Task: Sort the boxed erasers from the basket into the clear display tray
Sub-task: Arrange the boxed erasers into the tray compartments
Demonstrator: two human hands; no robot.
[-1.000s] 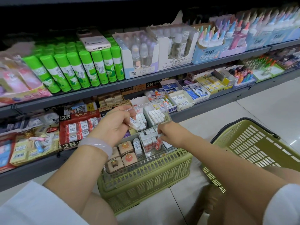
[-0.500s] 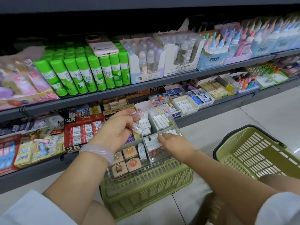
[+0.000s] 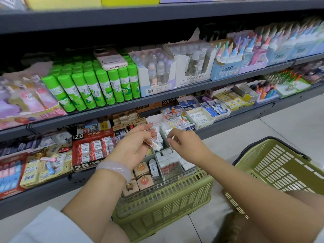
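Boxed eraser (image 3: 155,144) pinched in left hand (image 3: 135,146) above clear display tray (image 3: 171,172) at basket's (image 3: 163,200) 12 o'clock; right hand (image 3: 185,142) loosely curled, seemingly empty; loose pinch could drop it into wrong compartment.

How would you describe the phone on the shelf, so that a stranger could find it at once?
Find the middle shelf, where a block of green glue sticks stands upright on the left side. On top of their caps, toward the right of the block, lies the phone, flat, its back up. It is the only pink thing there, with a round ring on its back.
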